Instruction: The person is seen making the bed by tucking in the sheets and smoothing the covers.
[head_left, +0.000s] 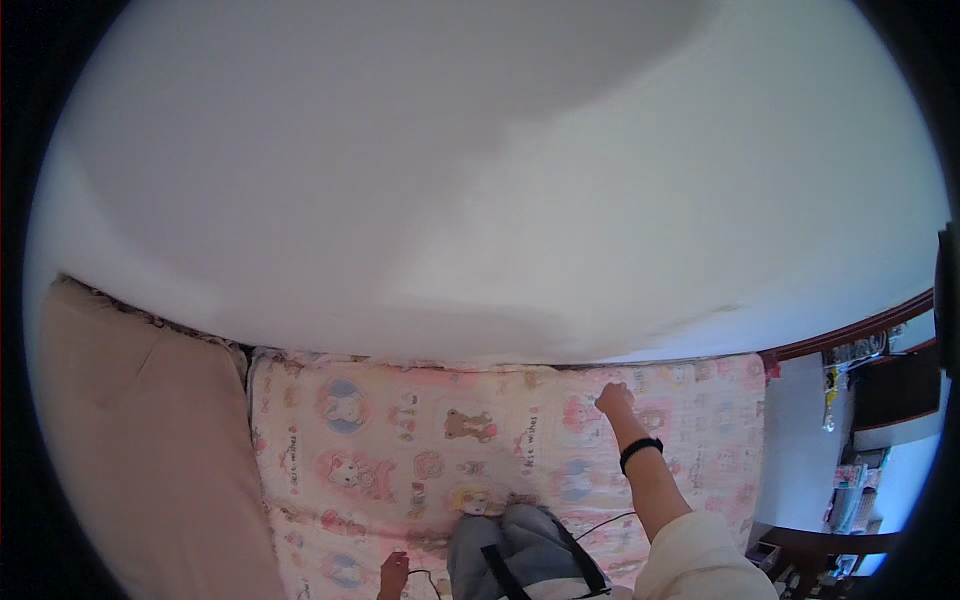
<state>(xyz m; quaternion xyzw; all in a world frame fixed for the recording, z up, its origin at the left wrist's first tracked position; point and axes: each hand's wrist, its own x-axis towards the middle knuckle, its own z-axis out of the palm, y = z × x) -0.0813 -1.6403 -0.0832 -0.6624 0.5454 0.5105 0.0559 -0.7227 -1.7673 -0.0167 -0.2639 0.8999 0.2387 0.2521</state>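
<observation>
A pink bedspread (435, 465) printed with cartoon animals and lettering spreads before me, its far edge meeting the white wall. My right hand (615, 399) is over the far right part of the bedspread with its fingers curled in. Whether it pinches the fabric is too small to tell. A black band (641, 452) circles that wrist. Low in the picture, my left hand (393, 574) is beside my knee, just over or on the bedspread, its fingers partly bent. A thin black cable (424, 573) passes close to it.
The white wall (450, 187) fills the upper view. To the left is a beige cloth-covered surface (157, 450). My knees in grey trousers (499, 540), with black straps (504, 571), are at the bottom. Dark wooden furniture (817, 540) and stacked items (855, 487) stand at right.
</observation>
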